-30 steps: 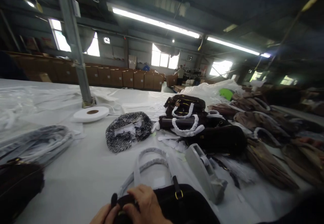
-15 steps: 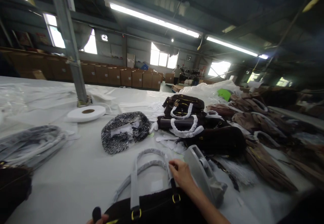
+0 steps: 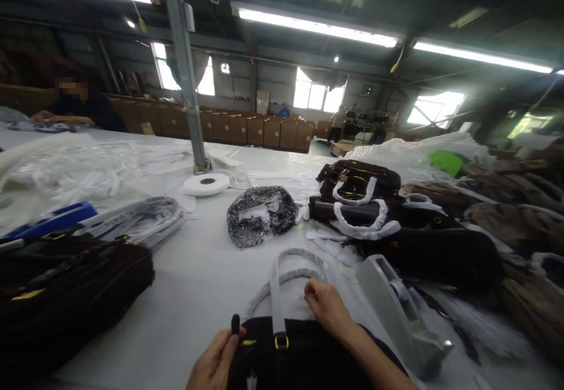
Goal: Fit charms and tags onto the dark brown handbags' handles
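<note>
A black handbag (image 3: 308, 355) lies at the bottom centre, with two wrapped grey handles (image 3: 275, 293) standing up and yellow-gold rings. My left hand (image 3: 215, 357) pinches a small dark tab (image 3: 235, 324) at the bag's left end. Above the bag's top edge, beside the right side of the handles, is my right hand (image 3: 328, 308), its fingers curled together; whether something small is between them cannot be made out. Just right of that hand stands a grey tape dispenser (image 3: 403, 319).
Another black bag (image 3: 74, 296) lies left, near a blue object (image 3: 57, 219). A speckled bundle (image 3: 262, 217), a white roll (image 3: 206, 183) and a metal post (image 3: 185, 73) are farther back. Dark bags (image 3: 432, 249) pile up right. A person (image 3: 83, 105) sits across the table.
The view has swung left, bringing in the person and more of the left bag. My left hand shows more fully at the tab. My right hand's fingers have come away from the handle.
</note>
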Demonstrator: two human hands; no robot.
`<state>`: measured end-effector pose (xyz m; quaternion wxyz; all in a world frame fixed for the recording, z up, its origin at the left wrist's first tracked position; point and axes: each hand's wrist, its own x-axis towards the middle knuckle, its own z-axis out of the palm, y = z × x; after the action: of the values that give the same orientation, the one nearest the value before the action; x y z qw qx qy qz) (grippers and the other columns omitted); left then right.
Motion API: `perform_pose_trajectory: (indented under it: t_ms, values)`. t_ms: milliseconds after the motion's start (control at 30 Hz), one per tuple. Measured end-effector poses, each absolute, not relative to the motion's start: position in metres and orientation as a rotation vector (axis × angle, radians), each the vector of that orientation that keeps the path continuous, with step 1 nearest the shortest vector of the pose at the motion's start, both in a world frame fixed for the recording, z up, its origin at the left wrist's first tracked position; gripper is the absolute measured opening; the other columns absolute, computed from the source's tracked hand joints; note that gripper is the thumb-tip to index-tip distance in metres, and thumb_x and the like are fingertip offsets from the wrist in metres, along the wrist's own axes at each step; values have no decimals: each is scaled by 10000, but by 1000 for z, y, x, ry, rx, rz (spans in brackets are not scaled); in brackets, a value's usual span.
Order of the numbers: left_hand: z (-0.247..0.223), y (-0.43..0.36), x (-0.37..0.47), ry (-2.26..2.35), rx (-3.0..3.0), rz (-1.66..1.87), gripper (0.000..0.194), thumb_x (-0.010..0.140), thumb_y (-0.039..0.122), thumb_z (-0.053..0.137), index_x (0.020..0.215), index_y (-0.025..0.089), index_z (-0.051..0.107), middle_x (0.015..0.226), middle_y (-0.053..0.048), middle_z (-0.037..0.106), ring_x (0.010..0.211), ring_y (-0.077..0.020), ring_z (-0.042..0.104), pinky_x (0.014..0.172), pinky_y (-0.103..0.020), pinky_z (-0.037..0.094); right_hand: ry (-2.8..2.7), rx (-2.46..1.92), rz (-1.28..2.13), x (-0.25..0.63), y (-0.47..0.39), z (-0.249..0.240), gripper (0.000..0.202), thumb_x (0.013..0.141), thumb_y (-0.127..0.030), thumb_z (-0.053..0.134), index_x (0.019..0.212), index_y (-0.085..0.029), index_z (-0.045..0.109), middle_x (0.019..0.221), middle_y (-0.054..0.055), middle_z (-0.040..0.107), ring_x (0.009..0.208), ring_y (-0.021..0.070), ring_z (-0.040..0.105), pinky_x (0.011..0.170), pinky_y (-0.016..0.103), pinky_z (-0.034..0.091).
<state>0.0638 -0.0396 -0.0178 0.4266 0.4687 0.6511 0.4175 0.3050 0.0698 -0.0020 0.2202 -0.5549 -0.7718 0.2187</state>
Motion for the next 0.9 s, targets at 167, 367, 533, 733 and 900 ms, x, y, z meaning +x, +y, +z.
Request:
perform_pose_trajectory:
  t_ms: [167, 367, 533, 733, 900]
  values:
    - [-16, -42, 65, 1599, 1210, 1099, 355, 836, 474, 448, 946, 203, 649, 905, -12, 712, 894, -204, 636, 784, -250, 486, -1885, -1306, 1011, 274, 53, 23, 213, 803, -244, 528, 920, -160, 684, 655, 2, 626, 550, 130, 556, 540, 234, 403]
    - [-11, -43, 69, 1547, 1207, 1114, 369, 867, 449, 420, 979, 179, 645, 904, -20, 701, 856, -194, 632, 764, -245, 474, -1318, -1172, 1537, 221, 45, 31, 192, 578, -262, 764, 632, -138, 628, 540, -37, 573, 513, 93, 484, 536, 215, 363]
    - [-12, -44, 68, 1523, 1239, 1155, 346, 876, 426, 428, 968, 195, 669, 915, -13, 698, 857, -192, 624, 771, -244, 465, -1052, -1083, 1719, 194, 45, 26, 280, 536, -302, 799, 623, -128, 597, 531, -38, 576, 476, 67, 443, 511, 201, 337]
    - [-14, -43, 67, 1501, 1252, 1183, 340, 878, 416, 432, 955, 192, 676, 895, -19, 695, 842, -196, 614, 768, -264, 451, -1070, -1076, 1714, 182, 47, 20, 309, 534, -330, 806, 661, -127, 610, 525, -46, 569, 489, 63, 438, 498, 186, 317]
    - [-19, -41, 66, 1471, 1249, 1174, 359, 881, 425, 419, 938, 172, 668, 888, -40, 681, 830, -199, 596, 761, -275, 438, -1129, -1031, 1758, 184, 49, 21, 310, 540, -327, 811, 681, -123, 625, 578, -15, 620, 525, 82, 503, 543, 196, 375]
